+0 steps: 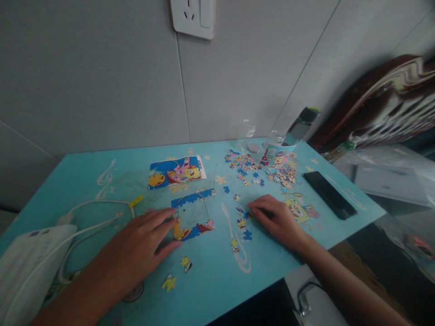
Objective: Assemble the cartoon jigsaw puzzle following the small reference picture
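My left hand lies flat with fingers apart, its fingertips at the left side of a partly joined jigsaw puzzle. The puzzle's edges are linked around an open middle. My right hand is closed in a pinch beside a loose column of puzzle pieces. A blue piece shows by those fingertips; whether it is gripped or lies on the table, I cannot tell. Two yellowish pieces, one of them a star-like piece, rest near my left hand. Behind the puzzle lies a cartoon picture card.
A heap of loose pieces spreads at the back, beside a clear cartoon-printed container. A black phone-like slab lies at the right. A white power strip with cables fills the table's left front.
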`<control>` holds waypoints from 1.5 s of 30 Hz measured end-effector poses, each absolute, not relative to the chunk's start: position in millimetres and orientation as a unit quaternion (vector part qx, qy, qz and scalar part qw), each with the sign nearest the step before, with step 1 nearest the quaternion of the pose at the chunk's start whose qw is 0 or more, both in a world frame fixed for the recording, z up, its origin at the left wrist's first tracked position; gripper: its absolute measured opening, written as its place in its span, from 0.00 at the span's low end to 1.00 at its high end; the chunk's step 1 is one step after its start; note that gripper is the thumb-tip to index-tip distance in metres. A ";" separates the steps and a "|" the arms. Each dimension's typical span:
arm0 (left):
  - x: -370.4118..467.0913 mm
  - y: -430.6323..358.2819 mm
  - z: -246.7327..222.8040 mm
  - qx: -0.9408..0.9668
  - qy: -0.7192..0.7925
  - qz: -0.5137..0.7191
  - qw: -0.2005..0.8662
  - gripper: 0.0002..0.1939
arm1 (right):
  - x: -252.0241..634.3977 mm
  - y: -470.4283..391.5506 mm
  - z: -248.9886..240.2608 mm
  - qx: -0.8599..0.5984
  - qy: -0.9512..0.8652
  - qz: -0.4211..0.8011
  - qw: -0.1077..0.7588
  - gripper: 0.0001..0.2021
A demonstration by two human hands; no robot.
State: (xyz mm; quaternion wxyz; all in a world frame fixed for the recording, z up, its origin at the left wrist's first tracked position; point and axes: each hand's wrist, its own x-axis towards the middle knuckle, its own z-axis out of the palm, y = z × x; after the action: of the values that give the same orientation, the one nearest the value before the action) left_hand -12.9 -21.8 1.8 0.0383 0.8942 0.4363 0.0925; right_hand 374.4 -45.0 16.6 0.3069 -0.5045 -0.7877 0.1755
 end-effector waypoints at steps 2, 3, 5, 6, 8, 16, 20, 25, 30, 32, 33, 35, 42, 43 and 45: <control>-12.2 -21.8 3.7 0.894 0.439 0.080 0.041 0.29 | 369.8 -31.1 24.4 -0.501 -0.792 0.197 0.287 0.09; -11.9 -21.9 4.3 0.894 0.440 0.076 0.042 0.29 | 367.1 -22.4 29.2 -0.503 -0.800 0.193 0.265 0.10; -11.6 -22.2 4.6 0.894 0.442 0.071 0.038 0.28 | 360.6 -3.6 38.3 -0.513 -0.816 0.185 0.192 0.12; -11.6 -22.6 4.4 0.893 0.442 0.070 0.034 0.28 | 357.2 5.3 41.8 -0.515 -0.822 0.188 0.156 0.13; -11.5 -23.9 3.7 0.893 0.444 0.070 0.025 0.27 | 351.0 19.4 44.7 -0.520 -0.823 0.198 0.116 0.14; -6.1 -30.7 8.1 0.890 0.445 0.097 0.026 0.24 | 357.7 22.6 26.2 -0.529 -0.800 0.231 0.165 0.07; -1.9 -32.6 15.6 0.890 0.446 0.091 0.029 0.24 | 360.5 19.6 25.7 -0.501 -0.816 0.222 0.186 0.05; 2.3 -31.6 24.8 0.897 0.431 0.089 0.035 0.20 | 339.1 3.9 34.9 -0.416 -0.834 0.273 0.238 0.05; 4.3 -31.9 26.9 0.897 0.434 0.080 0.034 0.19 | 316.0 -9.8 30.5 -0.350 -0.860 0.285 0.237 0.09; 4.2 -32.2 26.1 0.896 0.435 0.082 0.037 0.20 | 314.1 -9.1 25.5 -0.355 -0.862 0.266 0.243 0.10; 4.0 -32.3 25.6 0.896 0.434 0.083 0.038 0.20 | 314.5 -8.1 23.4 -0.362 -0.859 0.262 0.249 0.09; 3.2 -32.3 24.5 0.899 0.430 0.082 0.036 0.21 | 316.0 -6.0 21.4 -0.373 -0.854 0.261 0.252 0.09; -2.2 -31.4 15.5 0.892 0.440 0.094 0.033 0.27 | 325.5 -1.4 33.8 -0.409 -0.829 0.260 0.280 0.09; -3.1 -31.3 13.9 0.891 0.442 0.098 0.035 0.29 | 330.2 0.2 36.5 -0.439 -0.811 0.253 0.295 0.09; -4.8 -30.9 11.1 0.890 0.444 0.102 0.038 0.31 | 342.9 4.3 40.8 -0.506 -0.769 0.225 0.321 0.08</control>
State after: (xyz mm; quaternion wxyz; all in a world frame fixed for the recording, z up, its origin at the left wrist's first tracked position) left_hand -4.8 -30.9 11.1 0.0379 0.8895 0.4439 0.1016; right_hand 342.9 4.3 40.8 0.3211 -0.5057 -0.7685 0.2247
